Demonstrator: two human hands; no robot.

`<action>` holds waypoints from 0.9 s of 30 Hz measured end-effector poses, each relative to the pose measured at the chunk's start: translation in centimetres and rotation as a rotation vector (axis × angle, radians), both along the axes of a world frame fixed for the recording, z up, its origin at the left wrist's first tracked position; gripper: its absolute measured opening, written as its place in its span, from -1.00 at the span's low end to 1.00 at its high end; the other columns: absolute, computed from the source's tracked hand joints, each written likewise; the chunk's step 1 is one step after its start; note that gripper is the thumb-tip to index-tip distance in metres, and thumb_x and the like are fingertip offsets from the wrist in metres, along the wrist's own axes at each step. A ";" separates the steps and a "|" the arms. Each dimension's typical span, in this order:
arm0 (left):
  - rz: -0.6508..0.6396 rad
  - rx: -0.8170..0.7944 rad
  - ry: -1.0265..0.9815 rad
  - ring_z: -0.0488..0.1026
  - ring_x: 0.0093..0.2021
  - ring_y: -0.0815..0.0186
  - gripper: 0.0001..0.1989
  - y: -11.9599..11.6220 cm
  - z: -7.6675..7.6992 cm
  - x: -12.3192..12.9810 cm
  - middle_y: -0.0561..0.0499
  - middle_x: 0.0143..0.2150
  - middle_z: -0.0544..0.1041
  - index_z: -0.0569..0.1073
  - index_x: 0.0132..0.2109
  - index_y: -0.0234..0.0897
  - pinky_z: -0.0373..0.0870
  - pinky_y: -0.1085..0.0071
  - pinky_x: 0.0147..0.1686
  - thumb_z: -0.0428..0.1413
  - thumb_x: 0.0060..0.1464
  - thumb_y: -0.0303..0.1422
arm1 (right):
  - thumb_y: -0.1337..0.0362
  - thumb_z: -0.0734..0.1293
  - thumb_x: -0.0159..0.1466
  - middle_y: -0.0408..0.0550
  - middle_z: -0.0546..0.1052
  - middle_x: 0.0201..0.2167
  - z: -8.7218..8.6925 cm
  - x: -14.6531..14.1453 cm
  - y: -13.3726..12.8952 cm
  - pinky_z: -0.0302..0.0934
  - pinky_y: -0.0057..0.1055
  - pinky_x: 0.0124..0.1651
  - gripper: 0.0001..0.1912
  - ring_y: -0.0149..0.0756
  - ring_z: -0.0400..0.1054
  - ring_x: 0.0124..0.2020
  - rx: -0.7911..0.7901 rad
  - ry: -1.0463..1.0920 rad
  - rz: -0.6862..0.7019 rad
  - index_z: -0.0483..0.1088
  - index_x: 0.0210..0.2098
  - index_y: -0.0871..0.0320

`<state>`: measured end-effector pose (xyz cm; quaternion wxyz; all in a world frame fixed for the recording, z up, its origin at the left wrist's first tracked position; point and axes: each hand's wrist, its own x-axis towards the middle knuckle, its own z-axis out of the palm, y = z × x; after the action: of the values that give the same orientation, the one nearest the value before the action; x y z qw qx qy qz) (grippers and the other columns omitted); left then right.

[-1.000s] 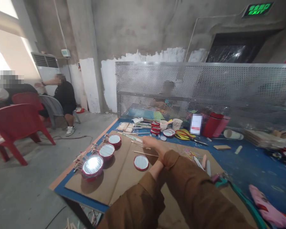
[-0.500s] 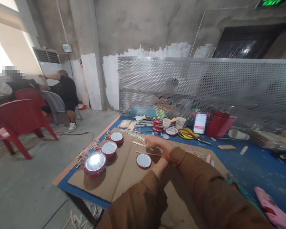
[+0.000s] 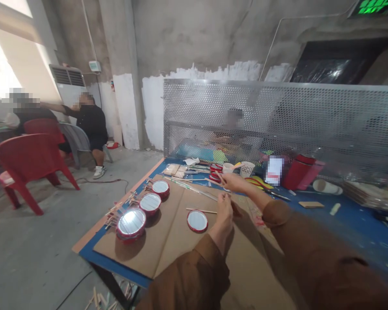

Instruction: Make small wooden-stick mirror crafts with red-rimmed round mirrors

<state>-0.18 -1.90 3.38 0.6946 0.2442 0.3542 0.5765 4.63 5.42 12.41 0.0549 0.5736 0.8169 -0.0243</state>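
The left hand (image 3: 225, 210) is curled; the right hand (image 3: 235, 182) pinches a thin stick (image 3: 211, 181).

The left arm (image 3: 194, 271) and right arm (image 3: 310, 254) reach forward in brown sleeves (image 3: 297, 232), bare at the wrists (image 3: 219, 234). The left hand (image 3: 225, 211) curls its fingers (image 3: 225, 199) inward; just beyond it, the right hand (image 3: 236, 183) points leftward, fingers drawn together.
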 end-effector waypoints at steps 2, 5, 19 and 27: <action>-0.020 -0.045 -0.037 0.31 -0.62 0.42 -0.63 0.6 -0.1 -0.2 0.17 -0.52 0.31 0.19 -0.17 -0.19 0.31 0.49 -0.59 -0.07 0.17 0.03 | 0.43 0.30 0.11 0.03 0.52 -0.48 0.6 2.1 0.0 0.07 -0.51 -0.45 -0.90 -0.33 0.38 -0.45 -0.092 -0.007 0.000 0.47 -0.44 0.28; -0.006 -0.048 -0.077 0.41 -0.54 0.39 -0.56 1.2 -0.2 -0.5 0.10 -0.42 0.38 0.19 -0.15 -0.21 0.36 0.45 -0.55 -0.02 0.11 0.08 | 0.39 0.31 0.03 -0.11 0.48 -0.55 0.8 4.3 -0.4 0.04 -0.56 -0.53 -0.89 -0.40 0.33 -0.53 -0.451 0.104 0.042 0.46 -0.42 0.22; -0.052 -0.106 0.057 -0.09 -0.78 0.55 -0.73 -0.2 0.8 -0.2 0.29 -0.68 0.07 0.12 -0.32 -0.17 -0.16 0.60 -0.73 0.06 0.09 -0.16 | 0.43 0.23 0.13 0.00 0.60 -0.37 -0.7 -3.8 4.2 0.21 -0.56 -0.33 -0.77 -0.33 0.45 -0.32 -0.049 0.158 0.155 0.54 -0.35 0.27; 0.171 0.004 -0.234 0.46 -0.24 0.26 -0.64 -0.7 0.8 -0.3 -0.07 -0.30 0.53 0.43 -0.25 -0.26 0.40 0.40 -0.26 0.18 -0.05 -0.06 | 0.51 0.24 0.21 0.34 0.54 -0.09 -4.4 -9.2 7.2 0.26 -0.33 -0.08 -0.71 -0.02 0.45 -0.04 0.074 -0.034 0.148 0.53 -0.16 0.34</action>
<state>-0.52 -2.58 4.17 0.6792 0.1455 0.2893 0.6587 -4.57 12.62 8.05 0.0489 0.5136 0.8564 0.0198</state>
